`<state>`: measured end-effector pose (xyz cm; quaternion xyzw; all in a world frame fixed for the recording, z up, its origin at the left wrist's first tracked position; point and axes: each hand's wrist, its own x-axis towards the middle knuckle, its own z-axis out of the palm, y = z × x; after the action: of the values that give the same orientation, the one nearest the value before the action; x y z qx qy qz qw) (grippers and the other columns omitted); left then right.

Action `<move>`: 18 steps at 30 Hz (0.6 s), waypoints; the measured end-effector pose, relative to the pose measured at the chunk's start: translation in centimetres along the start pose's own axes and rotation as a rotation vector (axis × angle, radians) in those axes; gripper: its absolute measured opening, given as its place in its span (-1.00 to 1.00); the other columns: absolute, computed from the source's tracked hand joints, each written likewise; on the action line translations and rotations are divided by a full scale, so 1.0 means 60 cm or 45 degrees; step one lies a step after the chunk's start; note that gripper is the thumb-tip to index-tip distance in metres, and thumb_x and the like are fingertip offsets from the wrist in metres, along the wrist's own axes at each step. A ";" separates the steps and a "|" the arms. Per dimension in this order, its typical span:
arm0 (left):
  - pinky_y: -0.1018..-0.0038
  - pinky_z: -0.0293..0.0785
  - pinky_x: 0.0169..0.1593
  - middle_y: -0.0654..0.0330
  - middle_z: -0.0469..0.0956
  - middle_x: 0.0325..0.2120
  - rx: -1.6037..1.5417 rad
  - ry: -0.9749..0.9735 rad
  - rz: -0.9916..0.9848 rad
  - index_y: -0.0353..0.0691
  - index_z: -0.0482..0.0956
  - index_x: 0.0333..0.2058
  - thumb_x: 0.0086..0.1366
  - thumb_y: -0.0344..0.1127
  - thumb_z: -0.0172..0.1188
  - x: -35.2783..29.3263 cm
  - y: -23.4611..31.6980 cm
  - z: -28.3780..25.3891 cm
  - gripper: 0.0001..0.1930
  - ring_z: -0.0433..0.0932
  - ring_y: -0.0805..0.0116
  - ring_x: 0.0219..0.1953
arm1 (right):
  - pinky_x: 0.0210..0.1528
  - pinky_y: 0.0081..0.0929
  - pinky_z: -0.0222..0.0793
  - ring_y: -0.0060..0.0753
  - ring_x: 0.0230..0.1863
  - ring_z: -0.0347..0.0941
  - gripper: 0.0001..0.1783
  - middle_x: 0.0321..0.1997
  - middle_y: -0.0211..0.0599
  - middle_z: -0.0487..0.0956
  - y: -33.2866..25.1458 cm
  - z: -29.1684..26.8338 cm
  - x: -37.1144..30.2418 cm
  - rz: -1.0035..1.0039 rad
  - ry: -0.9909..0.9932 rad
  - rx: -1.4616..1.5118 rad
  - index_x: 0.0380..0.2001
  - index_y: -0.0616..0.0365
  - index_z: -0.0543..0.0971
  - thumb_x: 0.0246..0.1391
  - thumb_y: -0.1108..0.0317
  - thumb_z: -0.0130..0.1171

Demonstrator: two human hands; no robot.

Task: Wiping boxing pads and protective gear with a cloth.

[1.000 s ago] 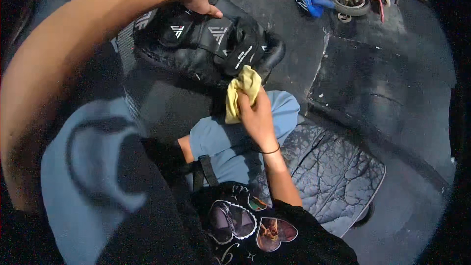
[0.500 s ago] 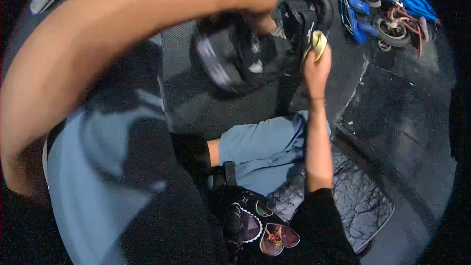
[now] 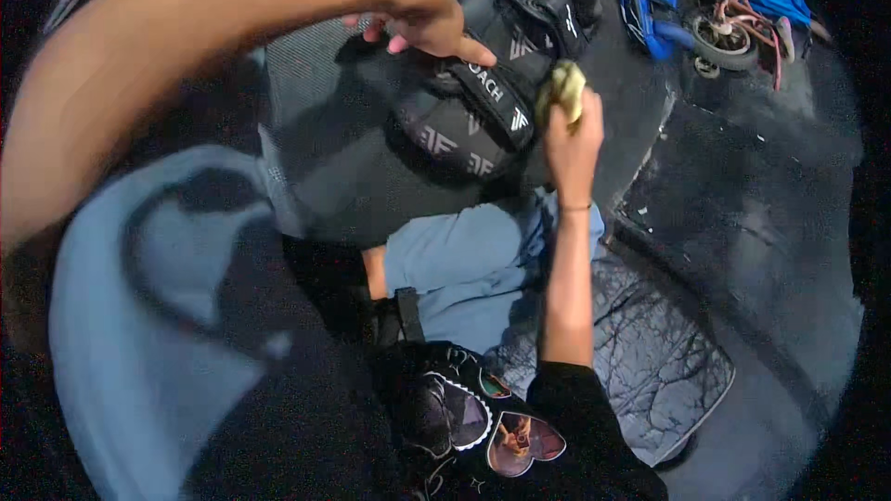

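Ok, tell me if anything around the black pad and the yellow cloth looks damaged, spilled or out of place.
Nothing stands out. The left hand rests on the black padded gear, the right hand presses a bunched yellow cloth to its edge. No tear or spill shows; the picture is dim, so fine damage could be missed.

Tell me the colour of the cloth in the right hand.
Yellow. The cloth, bunched in the right hand, shows best in the head view.
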<state>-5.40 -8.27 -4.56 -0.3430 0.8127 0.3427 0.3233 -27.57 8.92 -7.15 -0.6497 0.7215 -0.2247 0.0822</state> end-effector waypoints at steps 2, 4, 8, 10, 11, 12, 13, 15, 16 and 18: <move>0.13 0.53 -0.22 -0.08 0.59 -0.50 0.006 0.045 0.072 -0.41 0.57 -0.43 0.28 0.45 -0.13 -0.006 0.003 -0.003 -0.17 0.61 -0.01 -0.38 | -0.12 -0.33 0.37 -0.17 -0.23 0.45 -0.78 -0.26 -0.10 0.48 -0.046 -0.004 -0.057 0.095 -0.116 -0.082 -0.17 0.29 0.48 0.09 0.51 0.09; 0.12 0.50 -0.10 -0.11 0.59 -0.34 0.045 0.168 0.160 -0.38 0.54 -0.24 0.25 0.45 -0.07 -0.017 -0.007 -0.022 -0.20 0.59 -0.06 -0.23 | -0.04 -0.42 0.38 -0.36 -0.13 0.47 -0.72 -0.13 -0.20 0.54 -0.056 -0.014 -0.096 0.436 -0.191 0.247 -0.05 0.30 0.49 0.17 0.46 0.08; 0.11 0.45 0.06 -0.15 0.60 -0.11 0.094 0.345 0.228 -0.33 0.49 0.04 0.20 0.45 0.03 -0.023 -0.042 -0.026 -0.15 0.56 -0.13 -0.01 | 0.14 -0.51 0.33 -0.48 0.07 0.44 -0.55 0.11 -0.29 0.51 -0.118 0.010 -0.154 0.867 0.103 0.725 0.22 0.26 0.37 0.34 0.33 0.06; 0.05 0.42 0.04 -0.18 0.58 -0.11 0.117 0.733 0.575 -0.28 0.36 0.12 0.24 0.38 0.06 -0.002 -0.057 -0.027 -0.20 0.54 -0.17 -0.01 | 0.14 -0.49 0.32 -0.48 0.07 0.43 -0.57 0.09 -0.32 0.50 -0.136 0.044 -0.166 0.892 0.367 0.801 0.21 0.24 0.37 0.33 0.34 0.06; 0.04 0.40 0.04 -0.20 0.57 -0.12 0.099 0.525 0.721 -0.23 0.26 0.15 0.32 0.22 0.10 0.004 -0.065 -0.040 -0.32 0.53 -0.19 -0.02 | 0.14 -0.49 0.32 -0.48 0.07 0.43 -0.57 0.09 -0.32 0.50 -0.132 0.054 -0.161 0.894 0.361 0.806 0.21 0.24 0.37 0.33 0.34 0.06; 0.04 0.40 0.04 -0.20 0.57 -0.12 0.098 0.521 0.711 -0.23 0.26 0.15 0.32 0.22 0.10 0.011 -0.065 -0.037 -0.32 0.53 -0.19 -0.02 | 0.15 -0.46 0.31 -0.43 0.06 0.42 -0.56 0.08 -0.25 0.50 -0.128 0.065 -0.152 0.923 0.455 0.832 0.19 0.26 0.35 0.32 0.35 0.07; 0.04 0.39 0.04 -0.20 0.57 -0.12 -0.060 0.435 0.825 -0.23 0.29 0.11 0.34 0.13 0.11 0.014 -0.063 -0.027 -0.41 0.53 -0.19 -0.02 | 0.16 -0.43 0.29 -0.37 0.05 0.42 -0.56 0.07 -0.19 0.49 -0.129 0.076 -0.145 0.960 0.548 0.861 0.18 0.29 0.32 0.30 0.37 0.07; 0.07 0.39 0.02 -0.18 0.57 -0.14 -0.233 0.245 1.005 -0.26 0.38 0.03 0.37 -0.04 0.11 0.019 -0.063 -0.026 -0.56 0.53 -0.16 -0.03 | 0.14 -0.42 0.30 -0.33 0.03 0.43 -0.61 0.06 -0.15 0.49 -0.136 0.085 -0.133 0.886 0.638 0.733 0.12 0.30 0.34 0.29 0.41 0.07; 0.07 0.39 0.02 -0.18 0.57 -0.14 -0.234 0.237 0.990 -0.26 0.38 0.03 0.37 -0.04 0.11 0.018 -0.070 -0.021 -0.56 0.53 -0.16 -0.03 | 0.13 -0.41 0.31 -0.32 0.02 0.44 -0.63 0.06 -0.14 0.49 -0.141 0.090 -0.131 0.845 0.653 0.604 0.11 0.31 0.34 0.28 0.43 0.06; 0.07 0.40 -0.02 -0.18 0.57 -0.19 -0.217 0.252 0.998 -0.28 0.40 -0.03 0.34 -0.05 0.10 0.026 -0.061 -0.020 -0.58 0.53 -0.16 -0.08 | 0.10 -0.39 0.33 -0.31 -0.01 0.46 -0.66 0.00 -0.14 0.51 -0.121 0.096 -0.135 0.781 0.683 0.644 0.07 0.32 0.35 0.26 0.47 0.08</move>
<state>-3.77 -11.70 -6.33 -0.0644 0.8777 0.4713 0.0589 -17.51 15.14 -10.52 -0.2855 0.7984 -0.5183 0.1113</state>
